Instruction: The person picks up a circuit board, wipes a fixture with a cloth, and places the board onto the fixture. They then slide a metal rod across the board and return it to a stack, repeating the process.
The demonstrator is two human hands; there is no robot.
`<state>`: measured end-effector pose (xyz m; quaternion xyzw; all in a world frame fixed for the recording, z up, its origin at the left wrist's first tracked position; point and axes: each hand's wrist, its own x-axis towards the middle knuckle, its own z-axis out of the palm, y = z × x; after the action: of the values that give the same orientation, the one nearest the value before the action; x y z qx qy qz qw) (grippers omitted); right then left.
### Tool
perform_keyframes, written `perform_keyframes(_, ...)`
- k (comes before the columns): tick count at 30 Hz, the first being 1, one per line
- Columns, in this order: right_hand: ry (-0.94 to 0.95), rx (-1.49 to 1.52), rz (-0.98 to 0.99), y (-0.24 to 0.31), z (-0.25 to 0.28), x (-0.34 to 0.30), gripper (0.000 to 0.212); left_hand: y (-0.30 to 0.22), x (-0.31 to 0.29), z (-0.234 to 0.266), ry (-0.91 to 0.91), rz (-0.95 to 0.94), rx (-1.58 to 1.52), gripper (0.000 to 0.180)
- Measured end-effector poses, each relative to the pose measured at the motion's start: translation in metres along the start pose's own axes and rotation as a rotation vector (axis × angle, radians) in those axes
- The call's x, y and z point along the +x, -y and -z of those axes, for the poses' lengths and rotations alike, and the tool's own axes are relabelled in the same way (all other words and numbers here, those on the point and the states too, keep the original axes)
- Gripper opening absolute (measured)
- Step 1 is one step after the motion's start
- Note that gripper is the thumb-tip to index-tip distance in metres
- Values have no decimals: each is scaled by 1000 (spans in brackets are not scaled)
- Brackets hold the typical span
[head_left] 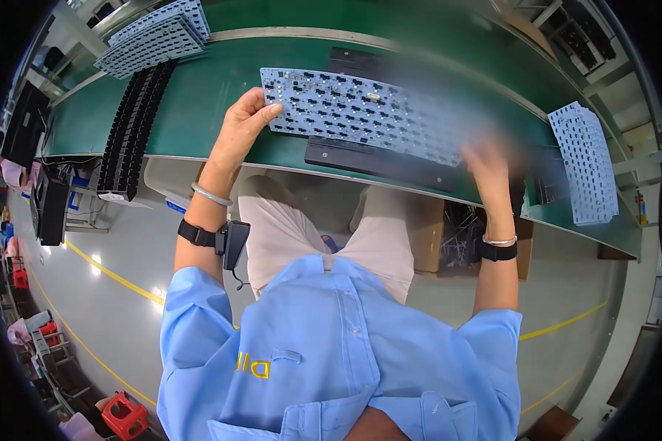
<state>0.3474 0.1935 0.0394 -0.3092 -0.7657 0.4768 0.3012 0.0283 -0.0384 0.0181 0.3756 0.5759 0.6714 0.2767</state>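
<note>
A pale grey keyboard circuit board (360,112) with many dark square cut-outs is held over a black keyboard frame (379,163) on the green belt (206,95). My left hand (244,123) grips the board's left end, thumb on its top. My right hand (487,165) is at the board's right end, blurred, its fingers on the board's edge. Both wrists carry a bangle and a black strap.
A stack of the same pale boards (154,35) lies at the far left of the belt, another stack (587,160) at the right. A long row of black frames (131,132) stands on edge at the left. A cardboard box (426,235) sits under the belt.
</note>
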Motion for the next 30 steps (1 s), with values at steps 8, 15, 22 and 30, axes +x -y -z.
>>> perform_keyframes(8,2,-23,-17,-5,-4,0,18,-1,-3,1,-14,-15,36,20)
perform_keyframes(15,24,-40,-4,-8,-1,2,23,0,-2,5,-15,30,81,20)
perform_keyframes(22,24,-138,-97,-6,4,2,30,-5,5,-1,-8,12,49,24)
perform_keyframes(30,55,-255,45,-1,3,1,42,-14,12,-6,-12,-47,-5,27)
